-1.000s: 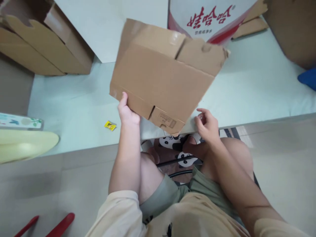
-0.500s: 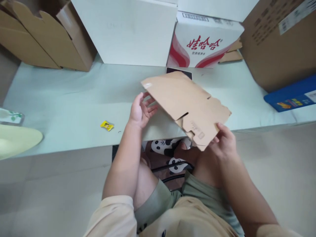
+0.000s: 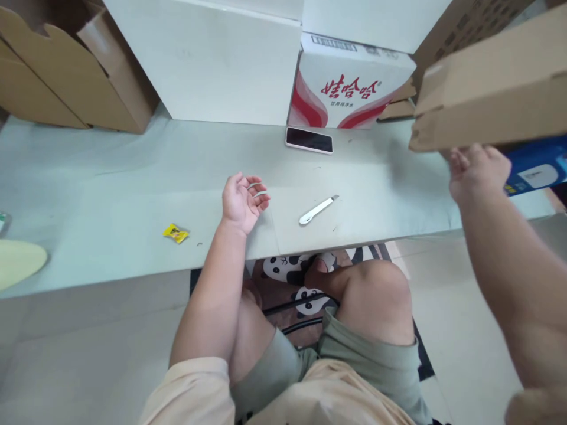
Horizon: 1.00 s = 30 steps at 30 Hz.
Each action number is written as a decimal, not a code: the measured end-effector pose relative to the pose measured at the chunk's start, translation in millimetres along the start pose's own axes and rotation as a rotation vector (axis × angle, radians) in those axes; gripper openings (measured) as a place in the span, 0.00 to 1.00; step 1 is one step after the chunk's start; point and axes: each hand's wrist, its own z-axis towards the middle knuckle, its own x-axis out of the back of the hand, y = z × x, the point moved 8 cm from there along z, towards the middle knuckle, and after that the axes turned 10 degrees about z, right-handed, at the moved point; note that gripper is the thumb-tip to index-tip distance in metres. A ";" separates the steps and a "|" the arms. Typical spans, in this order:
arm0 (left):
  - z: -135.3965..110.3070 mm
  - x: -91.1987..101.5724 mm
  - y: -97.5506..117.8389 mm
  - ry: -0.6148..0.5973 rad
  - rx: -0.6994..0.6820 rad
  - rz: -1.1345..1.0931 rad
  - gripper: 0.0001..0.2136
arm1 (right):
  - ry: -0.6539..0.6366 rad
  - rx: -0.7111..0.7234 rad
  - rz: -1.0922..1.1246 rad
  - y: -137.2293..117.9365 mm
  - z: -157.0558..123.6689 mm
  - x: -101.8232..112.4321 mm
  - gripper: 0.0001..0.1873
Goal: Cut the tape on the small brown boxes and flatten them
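Note:
My right hand (image 3: 479, 170) is raised at the far right and grips the lower edge of a flattened brown cardboard box (image 3: 491, 88), held up in the air. My left hand (image 3: 243, 199) rests on the pale green table (image 3: 110, 195), palm up, fingers loosely curled and apart, holding nothing. A white box cutter (image 3: 318, 210) lies on the table a little to the right of the left hand. A black phone (image 3: 309, 140) lies flat behind it.
A large white box (image 3: 208, 59) and a white-and-red printed carton (image 3: 354, 88) stand at the back. Brown cardboard pieces (image 3: 75, 71) lean at the back left. A small yellow wrapper (image 3: 176, 233) lies left of my hand. A blue box (image 3: 535, 168) sits at the right edge.
My right hand has swung the flattened cardboard box up and to the right, off the table. My left hand let go of it and now lies open, uncovering the cutter and phone.

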 end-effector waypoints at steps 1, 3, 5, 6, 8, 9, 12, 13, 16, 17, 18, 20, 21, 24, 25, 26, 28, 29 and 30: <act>0.6 0.4 0.4 0.004 -0.002 -0.005 0.17 | -0.020 -0.033 -0.019 -1.5 11.7 -15.8 0.16; 1.1 1.9 1.6 0.009 -0.006 -0.018 0.17 | -0.086 -0.079 -0.076 2.9 20.5 -39.1 0.13; 0.9 3.9 3.6 0.006 -0.006 -0.034 0.17 | -0.172 -0.101 -0.131 17.7 9.8 -49.8 0.08; 0.6 4.9 4.9 0.003 -0.008 -0.044 0.17 | -0.226 -0.110 -0.161 28.3 -0.8 -51.8 0.05; -0.6 6.8 8.1 0.002 -0.018 -0.070 0.16 | -0.368 -0.122 -0.253 52.0 -27.6 -54.7 0.03; -1.5 7.6 9.6 0.004 -0.024 -0.084 0.17 | -0.452 -0.108 -0.329 62.5 -41.9 -57.2 0.05; -5.3 9.4 11.9 0.011 -0.033 -0.123 0.17 | -0.637 -0.035 -0.501 81.8 -80.5 -69.4 0.12; -6.8 9.6 12.0 0.006 -0.031 -0.133 0.18 | -0.675 -0.011 -0.529 83.8 -91.5 -76.0 0.14; -11.4 11.7 14.0 -0.022 -0.044 -0.166 0.18 | -0.787 0.056 -0.598 83.1 -124.4 -107.1 0.18; -12.8 13.8 15.5 -0.026 -0.055 -0.181 0.17 | -0.828 0.081 -0.618 81.7 -136.1 -121.2 0.19; -14.1 16.7 17.4 -0.027 -0.066 -0.199 0.17 | -0.873 0.113 -0.635 79.8 -148.7 -137.5 0.19; -16.5 24.0 20.9 -0.020 -0.077 -0.237 0.16 | -0.976 0.195 -0.656 75.3 -177.1 -175.8 0.18; -17.7 28.1 22.5 -0.016 -0.078 -0.254 0.16 | -1.034 0.242 -0.664 72.9 -193.3 -197.4 0.18; -20.5 42.4 29.0 0.017 -0.094 -0.296 0.15 | -1.222 0.387 -0.692 64.6 -250.0 -266.2 0.18; -21.3 48.0 31.8 0.037 -0.105 -0.312 0.15 | -1.281 0.434 -0.701 60.9 -271.0 -288.7 0.19; -21.8 53.6 34.9 0.060 -0.118 -0.332 0.15 | -1.330 0.471 -0.705 56.8 -292.3 -310.3 0.20; -22.2 63.7 41.8 0.100 -0.144 -0.374 0.16 | -1.400 0.468 -0.696 49.8 -334.3 -349.4 0.25; -22.1 67.4 45.3 0.109 -0.155 -0.391 0.16 | -1.438 0.434 -0.674 47.1 -356.1 -366.9 0.29; -21.7 69.8 48.8 0.109 -0.166 -0.403 0.16 | -1.481 0.386 -0.638 44.9 -378.7 -383.3 0.33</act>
